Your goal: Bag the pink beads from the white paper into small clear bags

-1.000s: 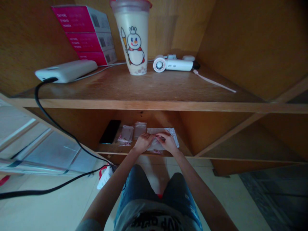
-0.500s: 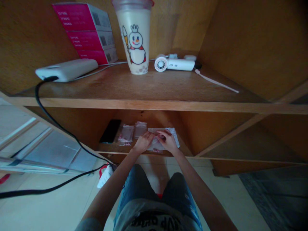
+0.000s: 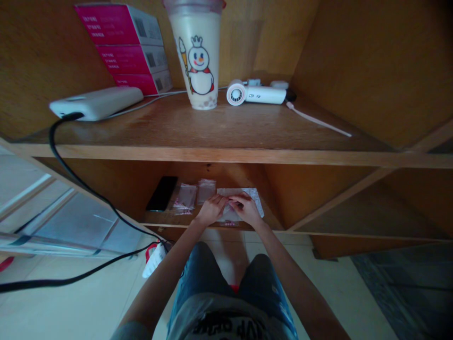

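Low inside the lower compartment, my left hand (image 3: 213, 209) and my right hand (image 3: 247, 208) meet with fingertips close together. Both are closed in a pinch at the upper end of a small clear plastic bag (image 3: 229, 217), whose outline is hard to make out. Small pink pieces (image 3: 230, 223) show at its lower end. Beneath the hands lies a whitish patterned sheet (image 3: 255, 194). To the left are a clear bag with pink pieces (image 3: 186, 196) and another clear bag (image 3: 206, 190).
A black phone (image 3: 162, 193) lies at the compartment's left. The upper shelf (image 3: 247, 127) holds pink-and-white boxes (image 3: 123, 42), a white power bank (image 3: 97, 103), a snowman-printed drink cup (image 3: 198, 61) and a small white fan (image 3: 262, 94). A black cable (image 3: 88, 186) hangs across the shelf's left side.
My fingertips have shifted slightly at the bag's upper end. The pink pieces sit a little lower, nearer the compartment's front edge. The other things stay put.
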`<state>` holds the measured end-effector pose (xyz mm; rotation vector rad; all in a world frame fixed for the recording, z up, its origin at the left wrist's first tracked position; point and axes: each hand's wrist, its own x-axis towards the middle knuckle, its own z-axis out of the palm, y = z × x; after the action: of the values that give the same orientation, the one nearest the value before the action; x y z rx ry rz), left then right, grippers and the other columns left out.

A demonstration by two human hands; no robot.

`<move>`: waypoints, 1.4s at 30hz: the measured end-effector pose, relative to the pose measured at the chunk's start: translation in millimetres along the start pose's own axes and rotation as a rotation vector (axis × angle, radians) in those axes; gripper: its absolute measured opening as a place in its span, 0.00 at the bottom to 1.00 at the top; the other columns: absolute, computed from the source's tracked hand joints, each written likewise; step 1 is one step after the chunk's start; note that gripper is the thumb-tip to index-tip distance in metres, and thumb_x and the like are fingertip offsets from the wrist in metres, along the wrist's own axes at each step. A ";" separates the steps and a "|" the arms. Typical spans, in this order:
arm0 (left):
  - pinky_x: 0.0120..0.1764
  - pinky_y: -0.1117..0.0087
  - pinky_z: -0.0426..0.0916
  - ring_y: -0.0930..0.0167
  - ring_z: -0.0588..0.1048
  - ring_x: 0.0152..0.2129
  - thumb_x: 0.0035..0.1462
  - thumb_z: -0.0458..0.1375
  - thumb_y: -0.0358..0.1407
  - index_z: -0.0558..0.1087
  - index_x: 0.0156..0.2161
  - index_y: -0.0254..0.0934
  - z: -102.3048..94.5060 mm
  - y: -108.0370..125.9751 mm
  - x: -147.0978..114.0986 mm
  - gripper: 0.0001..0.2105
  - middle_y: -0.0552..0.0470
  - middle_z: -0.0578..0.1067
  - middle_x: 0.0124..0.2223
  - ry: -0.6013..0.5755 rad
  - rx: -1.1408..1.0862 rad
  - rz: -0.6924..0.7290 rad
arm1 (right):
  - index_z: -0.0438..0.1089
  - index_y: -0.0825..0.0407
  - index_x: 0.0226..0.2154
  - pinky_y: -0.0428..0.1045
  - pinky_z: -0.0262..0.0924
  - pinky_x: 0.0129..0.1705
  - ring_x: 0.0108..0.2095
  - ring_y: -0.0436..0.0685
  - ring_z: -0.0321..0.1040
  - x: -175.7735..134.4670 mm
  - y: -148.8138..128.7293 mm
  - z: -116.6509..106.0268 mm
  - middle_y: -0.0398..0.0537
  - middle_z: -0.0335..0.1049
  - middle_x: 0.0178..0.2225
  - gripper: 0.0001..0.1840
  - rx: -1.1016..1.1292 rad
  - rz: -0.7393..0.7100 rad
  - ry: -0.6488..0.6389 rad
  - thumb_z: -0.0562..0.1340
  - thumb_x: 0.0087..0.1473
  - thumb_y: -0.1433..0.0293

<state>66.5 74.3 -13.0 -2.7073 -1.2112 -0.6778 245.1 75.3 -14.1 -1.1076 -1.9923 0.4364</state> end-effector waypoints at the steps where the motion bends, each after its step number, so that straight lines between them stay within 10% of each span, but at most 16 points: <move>1: 0.38 0.67 0.67 0.68 0.71 0.33 0.56 0.48 0.29 0.68 0.39 0.33 0.2 -0.3 -0.1 0.08 0.47 0.72 0.34 -0.002 0.000 -0.005 | 0.71 0.47 0.40 0.51 0.62 0.42 0.38 0.55 0.66 -0.1 -0.3 -0.2 0.47 0.72 0.35 0.12 0.001 0.007 -0.001 0.59 0.51 0.70; 21: 0.39 0.66 0.67 0.68 0.71 0.34 0.56 0.50 0.29 0.68 0.40 0.35 -1.7 -1.0 -1.4 0.08 0.47 0.73 0.36 -0.052 -0.010 0.019 | 0.71 0.48 0.38 0.50 0.63 0.42 0.40 0.54 0.67 -0.3 -1.3 -1.3 0.47 0.72 0.36 0.10 0.048 0.028 0.001 0.58 0.52 0.69; 42: 0.37 0.67 0.68 0.68 0.73 0.32 0.58 0.48 0.32 0.64 0.46 0.35 -0.4 0.3 -3.2 0.12 0.45 0.74 0.36 0.167 0.003 -0.115 | 0.69 0.51 0.38 0.48 0.63 0.36 0.34 0.52 0.68 2.1 12.3 -1.6 0.48 0.72 0.35 0.11 0.338 0.161 0.051 0.57 0.50 0.70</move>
<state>64.7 71.8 -13.9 -2.5340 -1.3315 -0.8954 252.4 83.8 -19.7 -1.0528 -1.7114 0.7895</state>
